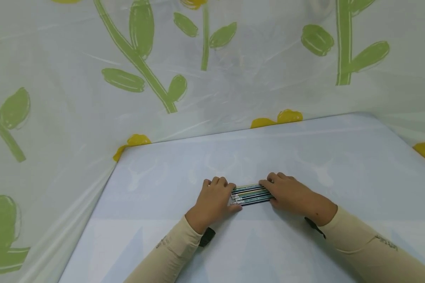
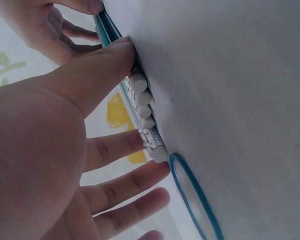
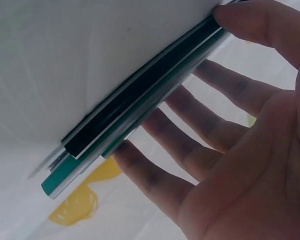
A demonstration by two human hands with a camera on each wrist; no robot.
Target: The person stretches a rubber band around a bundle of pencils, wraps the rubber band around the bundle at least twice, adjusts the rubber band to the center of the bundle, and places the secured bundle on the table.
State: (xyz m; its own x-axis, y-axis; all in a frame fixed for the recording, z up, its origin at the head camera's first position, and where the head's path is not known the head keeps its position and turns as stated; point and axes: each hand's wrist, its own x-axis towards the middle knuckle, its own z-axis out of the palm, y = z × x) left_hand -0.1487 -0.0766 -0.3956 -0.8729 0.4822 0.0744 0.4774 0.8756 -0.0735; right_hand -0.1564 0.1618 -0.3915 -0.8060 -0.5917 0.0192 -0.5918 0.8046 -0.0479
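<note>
Several pencils point(image 1: 251, 195) lie side by side on the table, in dark, teal and yellowish tones, with silver ferrules and white erasers point(image 2: 143, 97) at the left end. My left hand point(image 1: 214, 198) grips the row near the erasers, thumb on the near edge and fingers along the far side. At the opposite end my right hand point(image 1: 290, 192) holds the pencils between thumb and fingers. In the right wrist view, the unsharpened-looking teal and black ends point(image 3: 60, 180) stick out unevenly past the little finger. A flat blue loop point(image 2: 187, 190) shows beside the left fingertips.
The table point(image 1: 184, 169) wears a pale cover with faint deer-head and triangle patterns. Behind it hangs a whitish curtain point(image 1: 241, 86) printed with green stems and yellow flowers, meeting the table's back and left edges.
</note>
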